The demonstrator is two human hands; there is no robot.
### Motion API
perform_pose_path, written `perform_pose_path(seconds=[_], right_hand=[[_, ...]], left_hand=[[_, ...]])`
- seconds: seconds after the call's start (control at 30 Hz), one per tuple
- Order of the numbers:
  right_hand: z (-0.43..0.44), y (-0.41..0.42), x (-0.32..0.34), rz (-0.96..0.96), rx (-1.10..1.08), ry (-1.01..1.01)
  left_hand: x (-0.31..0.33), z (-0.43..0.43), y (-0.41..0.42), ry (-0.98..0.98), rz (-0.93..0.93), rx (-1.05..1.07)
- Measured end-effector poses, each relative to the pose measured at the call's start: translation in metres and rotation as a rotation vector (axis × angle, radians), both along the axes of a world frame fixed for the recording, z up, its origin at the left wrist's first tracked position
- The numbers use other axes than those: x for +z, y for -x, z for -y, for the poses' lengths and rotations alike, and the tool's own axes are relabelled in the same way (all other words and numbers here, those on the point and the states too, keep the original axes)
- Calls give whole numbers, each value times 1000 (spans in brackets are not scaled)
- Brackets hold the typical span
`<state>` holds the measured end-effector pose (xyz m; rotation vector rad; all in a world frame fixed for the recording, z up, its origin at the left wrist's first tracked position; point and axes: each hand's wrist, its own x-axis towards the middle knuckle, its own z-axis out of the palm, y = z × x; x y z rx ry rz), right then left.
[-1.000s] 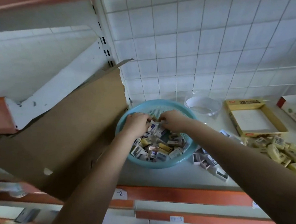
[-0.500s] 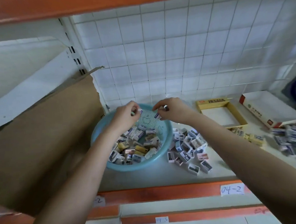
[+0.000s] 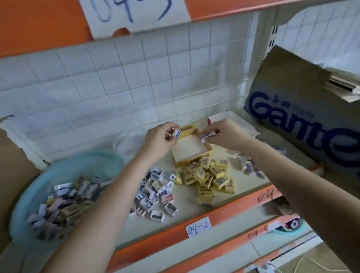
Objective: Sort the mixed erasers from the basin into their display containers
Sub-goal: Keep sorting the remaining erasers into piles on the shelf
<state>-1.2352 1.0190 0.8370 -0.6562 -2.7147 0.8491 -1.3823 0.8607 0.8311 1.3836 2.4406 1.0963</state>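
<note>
Pinching erasers [image 3: 176, 134], L hand [image 3: 158, 140] & R hand [image 3: 223, 136] moved off basin [image 3: 51, 180], over yellow box [image 3: 189, 151]

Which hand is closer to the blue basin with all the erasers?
Left. The left hand, pinching an eraser, is right of the blue basin; the right hand, pinching another eraser, is farther right, past the yellow box.

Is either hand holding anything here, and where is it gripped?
The left hand pinches a blue-and-white eraser by one end; right hand pinches a second eraser, grip spot hidden by fingers.
</note>
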Motion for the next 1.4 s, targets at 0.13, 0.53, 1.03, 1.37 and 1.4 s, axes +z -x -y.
perform_pose_path(seconds=[0.13,0.53,1.03,1.37,1.4], right_hand=[[-41,-48,2,-28,-117,1],[-107,-146,-23,23,-182,81],[-117,-108,-28,-221,-71,153],[-27,-4,-22,-235,211,191],[-13,5,-20,-233,240,193]], left_hand=[[-4,-48,-32,13,-13,-81],[-40,-153,-128,193,97,-290],[-31,-129,-117,126,43,-141],[-18,-9,-57,66,3,147],[-16,8,-51,64,-7,178]])
